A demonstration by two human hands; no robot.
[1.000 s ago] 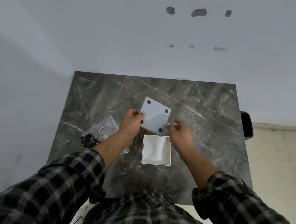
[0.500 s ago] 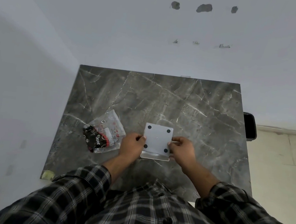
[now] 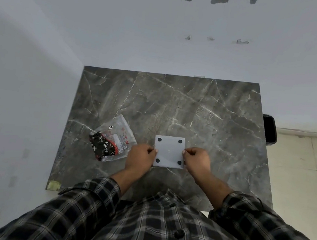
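A white square piece (image 3: 169,151) with a black dot near each of its four corners lies flat near the front middle of the grey marble table (image 3: 174,106). My left hand (image 3: 142,156) grips its left edge with curled fingers. My right hand (image 3: 196,161) grips its right edge the same way. The white square tray seen earlier lies underneath and is fully hidden by the dotted piece.
A clear plastic bag (image 3: 112,140) with red and black printed packets lies left of my left hand. A black object (image 3: 269,129) sits off the table's right edge. White walls close in behind and on the left; pale floor tiles lie to the right.
Both hands brought the dotted piece down from tilted in the air onto the white tray, covering it. The head view also shifted, so the table sits lower in frame.
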